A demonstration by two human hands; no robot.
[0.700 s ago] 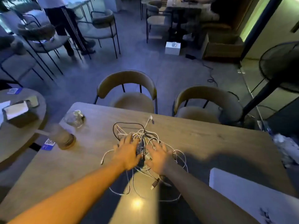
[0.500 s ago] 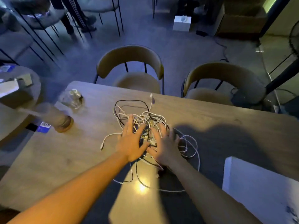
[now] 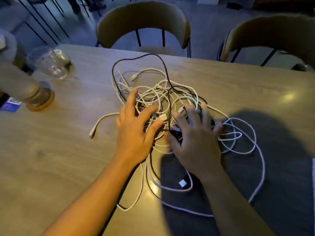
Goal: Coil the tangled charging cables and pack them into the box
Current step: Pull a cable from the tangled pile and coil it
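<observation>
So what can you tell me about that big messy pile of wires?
The pile of cables lies flat on the wooden table, in front of two chairs. Most are thin white cords; at least one is black, arching in a big loop at the far side. Loose ends with small plugs stick out left and near. Loops spill to the right into shadow. All are knotted together, none coiled yet. The left hand and right hand rest on its middle with fingers spread.

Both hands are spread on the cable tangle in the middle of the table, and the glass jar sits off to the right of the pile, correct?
Not quite. The head view shows the glass jar to the left of the cable tangle, not the right. The rest holds: left hand and right hand are spread on the tangle on the table.
</observation>
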